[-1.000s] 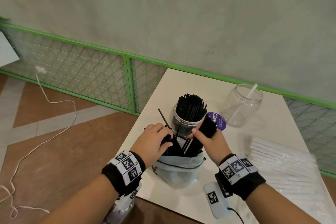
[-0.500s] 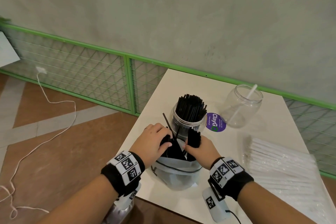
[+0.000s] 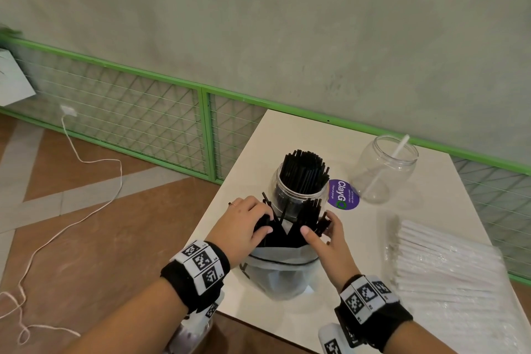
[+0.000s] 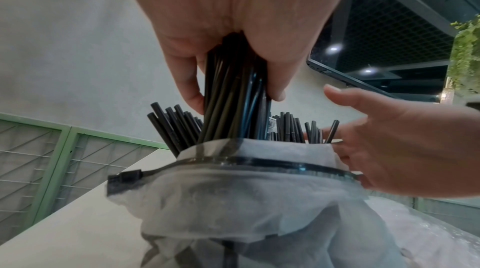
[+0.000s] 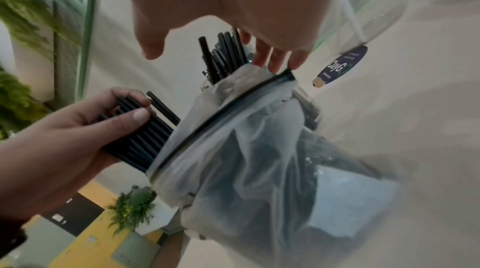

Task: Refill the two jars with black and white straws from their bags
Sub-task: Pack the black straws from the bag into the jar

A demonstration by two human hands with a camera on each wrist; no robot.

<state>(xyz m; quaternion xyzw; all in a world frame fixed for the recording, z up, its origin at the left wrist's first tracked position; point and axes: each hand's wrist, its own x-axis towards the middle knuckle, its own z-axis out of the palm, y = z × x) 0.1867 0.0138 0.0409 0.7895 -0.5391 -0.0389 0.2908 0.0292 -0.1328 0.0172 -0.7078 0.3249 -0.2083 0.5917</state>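
My right hand [image 3: 324, 234] has let go of its bunch and returned, fingers loose, to the bag [image 3: 283, 270] mouth; my left hand [image 3: 244, 224] grips black straws [image 4: 233, 92] there, steadying them beside the full jar [image 3: 298, 190].

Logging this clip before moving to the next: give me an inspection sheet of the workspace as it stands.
Surface: white table, bare toward the wall.
Job's things: jar of black straws, full; zip bag of black straws upright in front of it; second jar holds one white straw; bag of white straws lies flat on the right.
Clutter: round purple sticker between the jars.
Grippers: left hand grips a bundle of black straws in the zip bag; right hand open, fingers at the bag's mouth.
Cables: white cord on the floor.
Surroundings: green mesh fence, grey wall.
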